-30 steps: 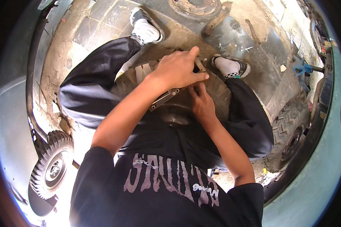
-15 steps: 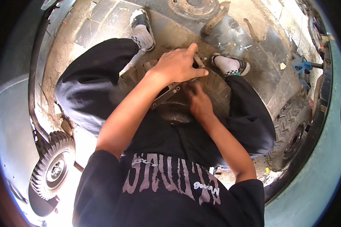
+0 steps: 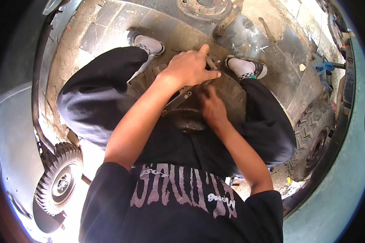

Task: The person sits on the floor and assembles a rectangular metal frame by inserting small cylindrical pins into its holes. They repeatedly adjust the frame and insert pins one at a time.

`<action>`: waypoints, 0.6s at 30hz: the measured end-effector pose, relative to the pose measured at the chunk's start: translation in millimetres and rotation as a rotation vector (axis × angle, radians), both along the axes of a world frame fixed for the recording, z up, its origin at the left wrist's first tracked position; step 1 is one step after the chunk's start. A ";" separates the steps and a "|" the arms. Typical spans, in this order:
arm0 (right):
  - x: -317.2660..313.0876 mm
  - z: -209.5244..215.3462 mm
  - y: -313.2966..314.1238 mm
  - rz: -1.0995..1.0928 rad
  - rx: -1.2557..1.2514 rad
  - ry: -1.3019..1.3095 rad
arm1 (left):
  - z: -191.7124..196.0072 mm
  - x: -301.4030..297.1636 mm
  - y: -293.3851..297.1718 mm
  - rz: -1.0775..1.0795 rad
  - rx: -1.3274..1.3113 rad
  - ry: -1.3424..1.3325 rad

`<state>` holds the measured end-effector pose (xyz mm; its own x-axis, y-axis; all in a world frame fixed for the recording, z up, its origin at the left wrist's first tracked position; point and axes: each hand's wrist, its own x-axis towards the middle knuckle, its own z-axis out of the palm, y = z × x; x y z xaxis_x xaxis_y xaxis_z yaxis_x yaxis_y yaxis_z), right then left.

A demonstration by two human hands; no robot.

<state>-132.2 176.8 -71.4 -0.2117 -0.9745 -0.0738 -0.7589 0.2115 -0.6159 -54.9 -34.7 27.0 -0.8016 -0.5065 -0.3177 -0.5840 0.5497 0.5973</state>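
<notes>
I squat over a dark tyre lying on the floor between my feet. My left hand is closed over a flat metal bar that slants across the tyre's middle, thumb pointing right. My right hand rests just below it on the tyre's inner edge, with its fingertips in shadow beside the bar. My dark trousers cover much of the tyre's near side.
A small treaded wheel stands at lower left and a larger tyre at right. A bare wheel rim and loose metal bars lie on the dirty floor ahead. A blue tool sits at far right.
My left hand stays on the bar and has shifted slightly up. My right hand has stayed against the tyre just below it.
</notes>
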 end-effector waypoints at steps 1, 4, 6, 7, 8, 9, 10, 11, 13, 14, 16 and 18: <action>-5.6 -2.2 -2.1 0.016 -0.046 0.040 | -5.8 6.0 1.5 0.012 -0.018 0.032; -33.9 -2.6 -10.9 -0.069 -0.067 0.115 | -1.5 2.9 1.3 0.013 0.001 0.008; -18.8 -3.2 -6.3 -0.070 -0.014 0.116 | 1.0 4.0 3.3 0.002 0.011 -0.029; -8.9 -3.6 -1.8 -0.071 0.013 0.117 | -3.3 4.8 4.3 -0.006 0.007 -0.032; -0.5 -1.9 4.9 0.047 -0.048 0.048 | -5.2 3.1 2.5 -0.013 -0.006 -0.025; -5.2 -3.0 2.5 0.027 -0.043 0.069 | -5.8 3.9 1.9 -0.007 -0.011 -0.006; -14.1 -3.8 -1.8 0.007 -0.036 0.089 | -5.9 6.2 1.7 0.000 -0.015 0.013; -22.6 -3.3 -7.1 -0.012 -0.026 0.104 | -7.3 8.2 2.1 0.008 -0.015 0.028; -26.8 1.4 -12.7 -0.083 -0.035 0.084 | -1.0 4.7 2.3 0.004 -0.028 -0.003; -16.5 -2.0 -5.2 -0.050 -0.033 0.071 | 1.6 2.0 3.4 -0.005 -0.033 -0.015; 6.0 -5.5 5.8 0.041 -0.093 0.011 | -1.2 3.5 2.0 -0.005 -0.002 0.001; -11.1 -5.6 -6.2 -0.051 -0.050 0.064 | -4.6 5.7 1.1 -0.003 0.015 0.018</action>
